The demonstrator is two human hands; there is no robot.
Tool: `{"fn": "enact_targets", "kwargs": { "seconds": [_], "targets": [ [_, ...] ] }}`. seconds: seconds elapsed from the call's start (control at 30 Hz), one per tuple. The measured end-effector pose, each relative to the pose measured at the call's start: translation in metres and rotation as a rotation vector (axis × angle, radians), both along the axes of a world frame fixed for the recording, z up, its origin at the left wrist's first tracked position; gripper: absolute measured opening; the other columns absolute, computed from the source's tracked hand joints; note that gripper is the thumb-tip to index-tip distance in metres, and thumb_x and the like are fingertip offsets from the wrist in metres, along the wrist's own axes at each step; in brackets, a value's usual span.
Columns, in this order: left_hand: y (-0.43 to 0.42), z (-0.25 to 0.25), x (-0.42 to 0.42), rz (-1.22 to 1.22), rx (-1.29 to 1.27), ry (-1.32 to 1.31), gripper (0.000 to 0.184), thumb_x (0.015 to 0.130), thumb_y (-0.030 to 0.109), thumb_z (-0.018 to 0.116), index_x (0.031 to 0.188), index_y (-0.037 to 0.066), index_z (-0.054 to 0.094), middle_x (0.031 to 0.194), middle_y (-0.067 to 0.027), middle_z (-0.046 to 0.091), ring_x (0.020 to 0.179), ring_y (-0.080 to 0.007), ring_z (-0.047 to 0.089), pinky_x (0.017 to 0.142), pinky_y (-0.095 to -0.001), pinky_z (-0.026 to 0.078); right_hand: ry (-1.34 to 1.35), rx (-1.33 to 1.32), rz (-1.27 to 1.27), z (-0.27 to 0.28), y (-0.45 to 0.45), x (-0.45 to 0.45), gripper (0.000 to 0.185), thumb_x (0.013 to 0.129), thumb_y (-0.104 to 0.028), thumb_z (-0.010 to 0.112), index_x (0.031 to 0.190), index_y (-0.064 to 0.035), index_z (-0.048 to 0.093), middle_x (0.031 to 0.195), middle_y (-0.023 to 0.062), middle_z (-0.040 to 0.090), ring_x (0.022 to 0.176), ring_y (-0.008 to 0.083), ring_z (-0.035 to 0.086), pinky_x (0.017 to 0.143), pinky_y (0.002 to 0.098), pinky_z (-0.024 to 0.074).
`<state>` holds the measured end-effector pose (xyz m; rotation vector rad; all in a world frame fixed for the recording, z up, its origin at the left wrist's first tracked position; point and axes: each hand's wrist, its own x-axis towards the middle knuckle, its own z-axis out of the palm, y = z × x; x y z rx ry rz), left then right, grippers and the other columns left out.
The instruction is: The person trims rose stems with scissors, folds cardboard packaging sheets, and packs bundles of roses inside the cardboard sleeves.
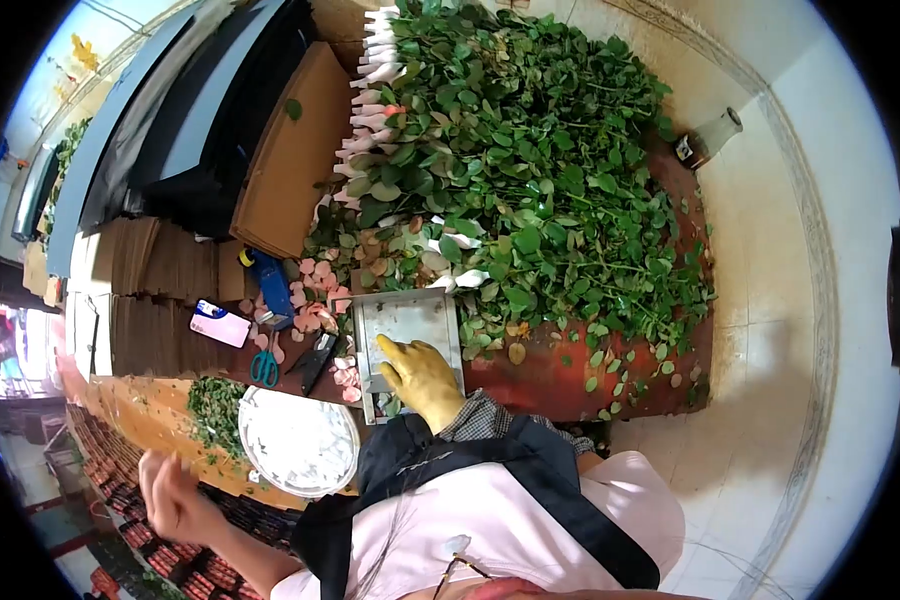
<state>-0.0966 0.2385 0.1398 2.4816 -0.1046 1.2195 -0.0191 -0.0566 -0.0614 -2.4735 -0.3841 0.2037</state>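
Observation:
My right hand (420,380) wears a yellow glove below a checkered sleeve. It rests over a shallow metal tray (406,312), index finger stretched out and thumb apart, with nothing visible in its grip. Out to the left, away from the table, my bare left hand (173,500) is raised with its fingers curled in. No object shows in it, and it is slightly blurred. Just left of the tray are pink petals (315,290), a black stapler-like tool (319,362) and teal-handled scissors (264,368).
Leafy stems (540,170) cover the table, several with white-wrapped ends. A blue tool (270,285) and a phone (220,324) lie near stacked cardboard (160,335). A white round lid-like surface (298,440) is lower left. A glass bottle (710,138) stands by the wall.

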Motion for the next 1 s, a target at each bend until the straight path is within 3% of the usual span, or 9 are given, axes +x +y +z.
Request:
{"fn": "enact_targets", "kwargs": {
  "seconds": [0.07, 0.17, 0.3, 0.47, 0.53, 0.57, 0.6, 0.63, 1.0],
  "targets": [
    [0.0, 0.013, -0.013, -0.135, -0.103, -0.014, 0.045, 0.106, 0.02, 0.05, 0.067, -0.002, 0.057, 0.052, -0.0032, 0.034, 0.052, -0.0183, 0.033, 0.054, -0.0328, 0.029, 0.037, 0.004, -0.017, 0.004, 0.0, -0.001, 0.046, 0.092, -0.023, 0.064, 0.134, -0.0076, 0.053, 0.089, 0.0149, 0.069, 0.087, 0.0328, 0.064, 0.08, 0.0429, 0.0511],
    [0.005, -0.016, -0.013, -0.144, -0.177, -0.024, 0.052, 0.107, 0.024, 0.046, 0.06, 0.001, 0.047, 0.051, -0.0026, 0.031, 0.051, -0.0173, 0.033, 0.053, -0.0326, 0.028, -0.109, 0.079, -0.039, -0.006, 0.002, -0.004, 0.045, 0.091, -0.022, 0.063, 0.131, -0.0052, 0.051, 0.086, 0.0173, 0.069, 0.082, 0.0365, 0.065, 0.077, 0.0458, 0.0513],
    [0.026, -0.084, -0.024, 0.052, -0.753, 0.104, 0.063, 0.109, 0.031, 0.041, 0.051, 0.011, 0.025, 0.051, 0.0026, 0.025, 0.048, -0.0093, 0.022, 0.05, -0.0282, 0.019, -0.109, 0.03, -0.068, -0.003, 0.004, -0.007, 0.046, 0.093, -0.023, 0.062, 0.134, -0.0053, 0.052, 0.085, 0.0159, 0.068, 0.083, 0.0346, 0.064, 0.08, 0.0442, 0.0509],
    [0.021, -0.137, -0.018, 0.187, -1.041, 0.227, 0.06, 0.108, 0.042, 0.041, 0.056, 0.013, 0.039, 0.052, 0.0037, 0.034, 0.049, -0.006, 0.024, 0.048, -0.026, 0.019, -0.057, -0.03, -0.098, -0.001, 0.007, -0.007, 0.047, 0.093, -0.025, 0.063, 0.135, -0.0081, 0.053, 0.08, 0.0152, 0.065, 0.081, 0.0328, 0.063, 0.076, 0.0448, 0.051],
    [0.018, -0.145, -0.014, 0.134, -1.15, 0.278, 0.053, 0.108, 0.041, 0.041, 0.071, 0.007, 0.059, 0.056, 0.0062, 0.037, 0.051, -0.004, 0.026, 0.046, -0.0238, 0.019, -0.072, -0.026, -0.126, -0.007, 0.009, -0.008, 0.047, 0.092, -0.026, 0.066, 0.135, -0.012, 0.054, 0.081, 0.0153, 0.065, 0.08, 0.0327, 0.063, 0.073, 0.0448, 0.051],
    [0.017, -0.155, -0.015, 0.192, -1.126, 0.345, 0.048, 0.109, 0.038, 0.04, 0.105, -0.001, 0.068, 0.058, 0.0074, 0.035, 0.051, -0.0022, 0.026, 0.044, -0.0221, 0.018, -0.099, -0.026, -0.136, -0.01, 0.009, -0.009, 0.047, 0.091, -0.025, 0.066, 0.135, -0.0131, 0.054, 0.082, 0.0156, 0.064, 0.08, 0.0328, 0.063, 0.072, 0.0449, 0.051],
    [0.018, -0.166, -0.019, 0.05, -1.188, 0.366, 0.052, 0.109, 0.037, 0.037, 0.137, -0.004, 0.054, 0.058, 0.0079, 0.034, 0.051, -0.0011, 0.025, 0.043, -0.0212, 0.018, -0.125, -0.026, -0.144, -0.014, 0.009, -0.009, 0.047, 0.091, -0.025, 0.067, 0.135, -0.0143, 0.054, 0.082, 0.0158, 0.064, 0.079, 0.0329, 0.063, 0.072, 0.045, 0.051],
    [0.016, -0.165, -0.018, -0.015, -1.229, 0.421, 0.053, 0.11, 0.036, 0.034, 0.145, -0.003, 0.044, 0.058, 0.0084, 0.031, 0.049, -0.0016, 0.024, 0.043, -0.0209, 0.017, -0.129, -0.02, -0.137, -0.014, 0.01, -0.009, 0.047, 0.09, -0.024, 0.067, 0.135, -0.0153, 0.054, 0.082, 0.0163, 0.064, 0.079, 0.0338, 0.063, 0.071, 0.0452, 0.0511],
    [0.027, -0.204, -0.027, -0.029, -1.346, 0.587, 0.058, 0.11, 0.038, 0.035, 0.145, -0.008, 0.041, 0.057, 0.0085, 0.029, 0.049, -0.0029, 0.024, 0.045, -0.0222, 0.02, -0.092, 0.062, -0.185, -0.017, 0.018, -0.009, 0.045, 0.091, -0.012, 0.064, 0.135, -0.0121, 0.057, 0.115, 0.0141, 0.071, 0.105, 0.031, 0.068, 0.09, 0.0388, 0.0524]
  ]
}}
